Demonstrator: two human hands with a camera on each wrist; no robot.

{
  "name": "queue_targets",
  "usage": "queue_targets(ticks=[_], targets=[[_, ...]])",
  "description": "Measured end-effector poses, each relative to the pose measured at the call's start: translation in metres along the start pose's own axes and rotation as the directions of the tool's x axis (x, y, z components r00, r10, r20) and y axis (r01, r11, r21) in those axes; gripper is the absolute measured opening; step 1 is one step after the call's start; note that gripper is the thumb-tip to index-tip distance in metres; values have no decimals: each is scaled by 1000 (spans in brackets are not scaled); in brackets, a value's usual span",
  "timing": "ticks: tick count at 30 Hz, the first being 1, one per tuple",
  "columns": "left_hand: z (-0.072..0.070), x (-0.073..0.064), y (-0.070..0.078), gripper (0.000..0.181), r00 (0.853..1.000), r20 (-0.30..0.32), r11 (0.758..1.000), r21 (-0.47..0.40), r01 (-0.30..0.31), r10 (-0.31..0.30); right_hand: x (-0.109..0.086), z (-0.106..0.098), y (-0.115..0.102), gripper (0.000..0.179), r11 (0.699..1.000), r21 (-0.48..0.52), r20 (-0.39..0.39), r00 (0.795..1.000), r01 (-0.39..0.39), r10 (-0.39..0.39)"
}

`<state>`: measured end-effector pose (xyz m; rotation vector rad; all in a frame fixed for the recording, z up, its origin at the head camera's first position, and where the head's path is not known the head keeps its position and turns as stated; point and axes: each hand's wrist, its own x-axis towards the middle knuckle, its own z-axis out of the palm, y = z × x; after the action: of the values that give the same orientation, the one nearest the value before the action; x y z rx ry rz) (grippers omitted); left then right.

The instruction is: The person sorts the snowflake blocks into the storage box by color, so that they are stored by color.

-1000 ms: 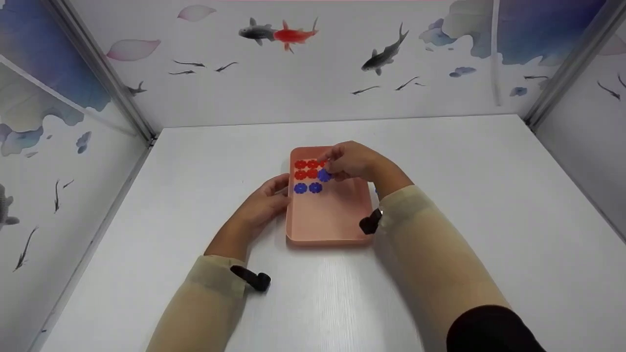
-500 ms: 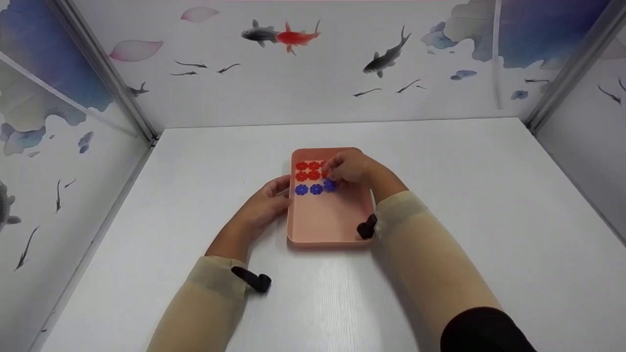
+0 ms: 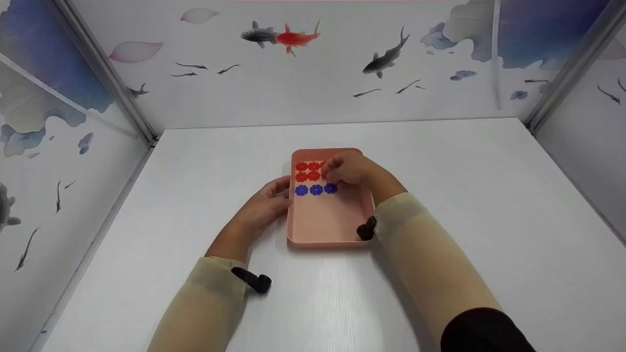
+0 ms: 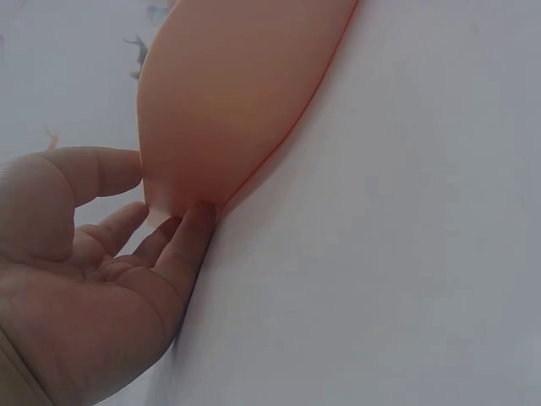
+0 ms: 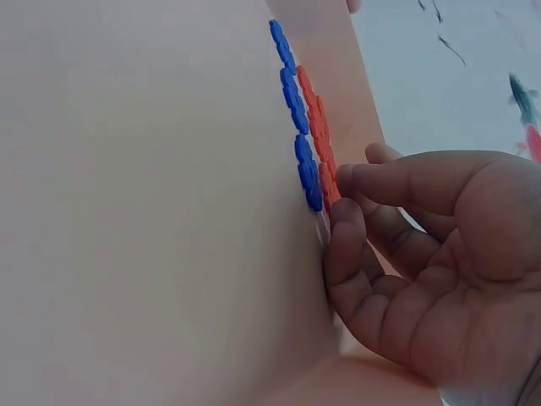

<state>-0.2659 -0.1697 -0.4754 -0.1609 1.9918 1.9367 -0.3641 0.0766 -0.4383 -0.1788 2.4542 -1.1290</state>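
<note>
Flower-shaped plastic pieces lie in a pink tray (image 3: 327, 220). Two rows of red flower pieces (image 3: 301, 176) are at its far left, the right ends covered by fingers. Below them three blue flower pieces (image 3: 316, 189) form a row. My right hand (image 3: 348, 167) is over the tray, just beyond the rightmost blue piece (image 3: 331, 188); its thumb and fingers are bent near the red pieces, with nothing visible between the tips. In the left wrist view, the fingertips of my left hand (image 4: 110, 262) touch the outside of the tray wall.
The tray stands on a white table (image 3: 195, 161). White panels printed with fish and leaves (image 3: 313, 88) enclose the table at the back and sides. Each sleeve carries a black wrist camera, such as the left one (image 3: 254, 280).
My right hand has lowered the third blue piece from over the red rows to the right end of the blue row and let go of it. My left hand has stayed at the tray.
</note>
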Motion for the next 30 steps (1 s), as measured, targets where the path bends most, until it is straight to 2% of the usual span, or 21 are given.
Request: queue_targets(ticks=[5, 8, 12, 17, 22, 30], targets=[[0, 0, 0, 72, 1000, 1, 1000, 9, 2, -2, -6, -2, -4, 28, 997, 70, 19, 999, 24, -25], [0, -1, 1, 71, 1000, 4, 1000, 17, 1, -1, -14, -6, -10, 31, 994, 85, 44, 996, 67, -71], [-1, -3, 2, 70, 1000, 5, 1000, 28, -2, 2, -27, -14, -17, 31, 989, 73, 53, 989, 131, -135], [-2, -2, 1, 70, 1000, -3, 1000, 20, 3, -3, -42, -29, -17, 31, 987, 32, 43, 986, 158, -159], [-1, -1, 0, 70, 1000, -3, 1000, 11, 0, 0, -56, -48, -1, 32, 990, 24, 33, 990, 140, -140], [0, 1, -1, 71, 1000, 4, 1000, -19, -17, 17, -72, -77, 43, 37, 998, -10, -9, 998, 69, -69]])
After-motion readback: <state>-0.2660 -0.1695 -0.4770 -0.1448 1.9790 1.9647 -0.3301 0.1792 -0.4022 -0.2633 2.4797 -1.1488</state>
